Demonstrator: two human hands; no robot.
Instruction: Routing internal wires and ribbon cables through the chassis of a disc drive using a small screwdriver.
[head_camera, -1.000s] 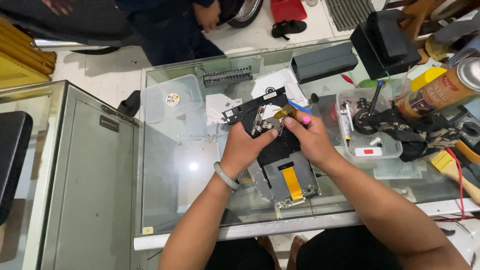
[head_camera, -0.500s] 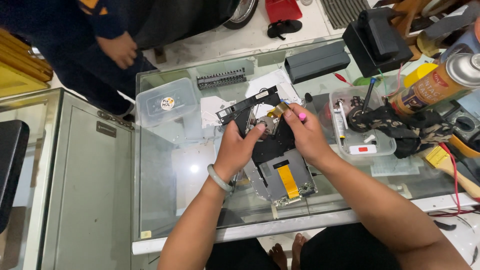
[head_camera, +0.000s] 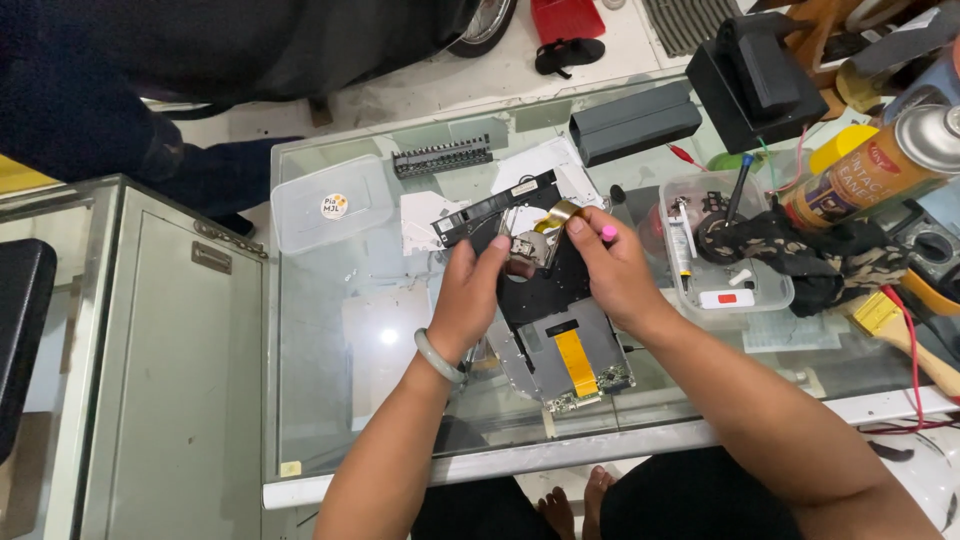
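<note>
At mid-frame on the glass desk, the left hand grips the opened drive while the right hand pinches what looks like its yellow ribbon, a spray can at upper right.

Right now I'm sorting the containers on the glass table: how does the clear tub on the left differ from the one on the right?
The left tub is shut with a lid bearing a round sticker and looks empty; the right tub is open and filled with small tools and parts. A dark cloth drapes over the right tub's edge; nothing touches the left. Both are clear plastic.
</note>
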